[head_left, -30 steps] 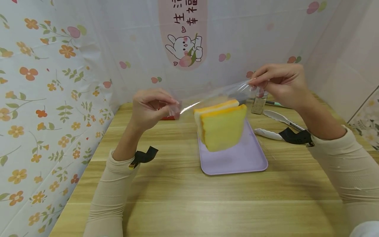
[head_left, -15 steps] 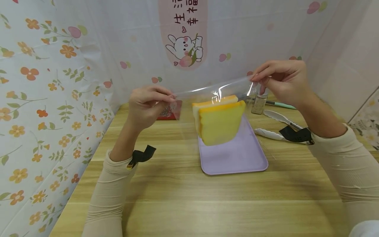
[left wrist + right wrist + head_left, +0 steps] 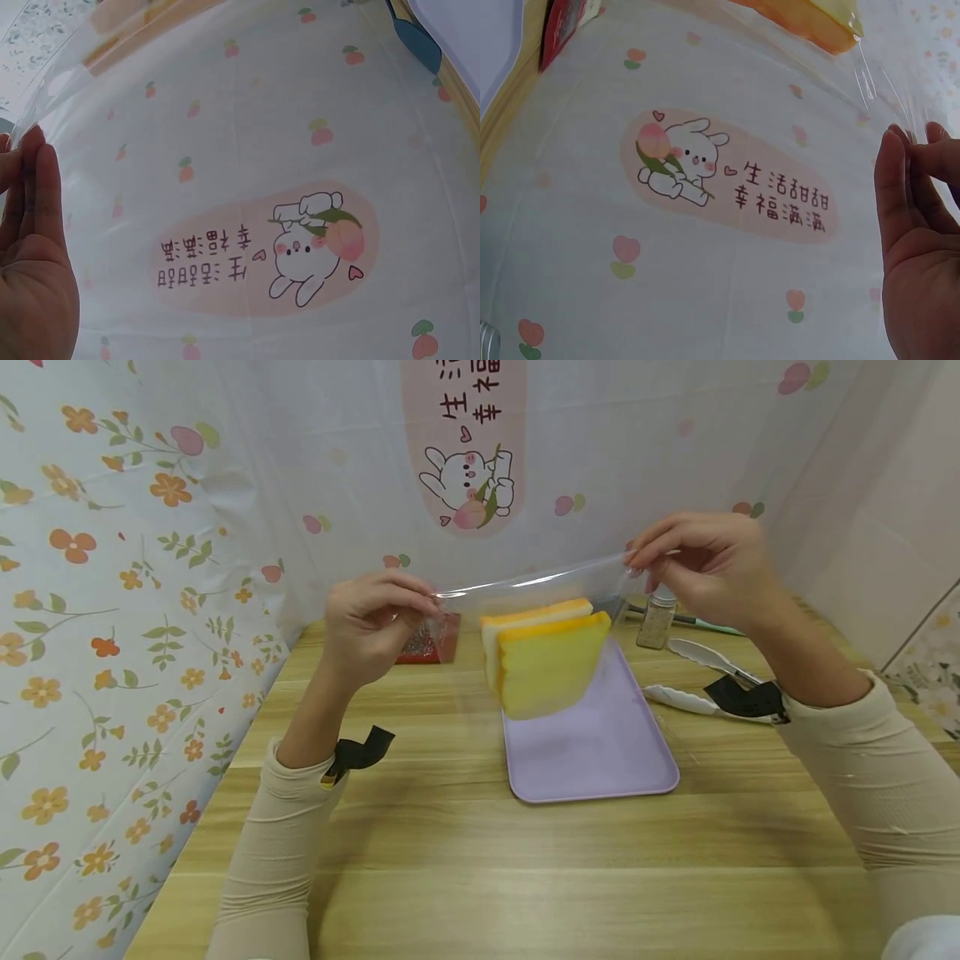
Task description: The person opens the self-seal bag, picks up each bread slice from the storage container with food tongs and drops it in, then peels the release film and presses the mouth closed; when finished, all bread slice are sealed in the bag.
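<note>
A clear plastic bag (image 3: 525,582) hangs stretched between both hands, its top edge sloping up to the right in the head view. Inside stand two thick slices of bread (image 3: 553,667), yellow-faced with orange crust, one behind the other and slightly tilted. My left hand (image 3: 381,625) pinches the bag's left top corner between thumb and fingers. At the opposite corner my right hand (image 3: 708,567) pinches the film the same way, somewhat higher. Below the bread lies a lilac tray (image 3: 592,777), its far part hidden behind the slices. The right wrist view shows the film (image 3: 870,79) running to the fingertips.
Behind the left hand is a red packet (image 3: 426,643). At the right rear stand a small clear jar (image 3: 657,625) and a tool with a teal handle (image 3: 716,627). White-tipped tongs (image 3: 686,700) lie right of the tray. A printed curtain (image 3: 360,468) closes off the back.
The bag has risen a little and shifted slightly left, with the bread slices in it. The film between the hands has been pulled straighter. Both hands keep their pinch.
</note>
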The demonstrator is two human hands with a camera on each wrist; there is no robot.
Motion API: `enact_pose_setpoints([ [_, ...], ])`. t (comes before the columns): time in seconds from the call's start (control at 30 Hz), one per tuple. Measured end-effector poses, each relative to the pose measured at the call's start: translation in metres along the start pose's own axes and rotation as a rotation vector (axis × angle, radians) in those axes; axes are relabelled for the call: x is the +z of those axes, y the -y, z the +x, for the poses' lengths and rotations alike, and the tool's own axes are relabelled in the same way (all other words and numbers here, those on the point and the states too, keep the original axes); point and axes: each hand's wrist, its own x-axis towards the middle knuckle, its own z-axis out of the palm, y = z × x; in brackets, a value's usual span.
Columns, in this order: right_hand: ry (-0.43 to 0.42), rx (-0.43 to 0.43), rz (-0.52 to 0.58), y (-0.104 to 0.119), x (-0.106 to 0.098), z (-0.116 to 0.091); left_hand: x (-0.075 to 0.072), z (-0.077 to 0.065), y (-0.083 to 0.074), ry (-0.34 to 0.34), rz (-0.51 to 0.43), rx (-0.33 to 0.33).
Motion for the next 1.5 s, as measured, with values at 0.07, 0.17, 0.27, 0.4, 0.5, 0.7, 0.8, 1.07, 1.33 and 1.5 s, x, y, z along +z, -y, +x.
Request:
enact_pose_setpoints([
  [0.07, 0.012, 0.016, -0.033, 0.0, 0.0, 0.0, 0.0, 0.0, 0.0, -0.007, -0.018, -0.009],
  [0.17, 0.021, 0.03, -0.075, -0.001, -0.001, -0.001, 0.0, 0.001, -0.001, -0.014, -0.045, -0.021],
  [0.27, 0.025, 0.036, -0.095, -0.002, -0.001, 0.0, -0.001, 0.002, -0.002, -0.017, -0.052, -0.031],
  [0.4, 0.035, 0.039, -0.104, -0.003, -0.002, -0.001, -0.002, 0.003, -0.004, -0.017, -0.069, -0.05],
  [0.5, 0.041, 0.035, -0.107, -0.005, -0.003, -0.002, -0.003, 0.004, -0.006, -0.013, -0.074, -0.069],
  [0.7, 0.043, 0.006, -0.126, -0.006, -0.003, -0.002, -0.006, 0.003, -0.007, -0.013, -0.055, -0.098],
  [0.8, 0.054, 0.013, -0.147, -0.006, -0.003, -0.004, -0.007, 0.002, -0.007, -0.024, -0.048, -0.106],
  [1.07, 0.068, 0.111, 0.024, -0.007, 0.002, -0.009, -0.009, -0.001, -0.007, -0.052, -0.053, -0.118],
  [1.33, -0.043, 0.208, 0.069, -0.007, 0.015, -0.011, -0.01, -0.004, -0.007, -0.065, -0.07, -0.132],
  [1.5, -0.087, 0.213, 0.087, -0.005, 0.015, -0.009, -0.008, -0.006, -0.004, -0.062, -0.114, -0.145],
])
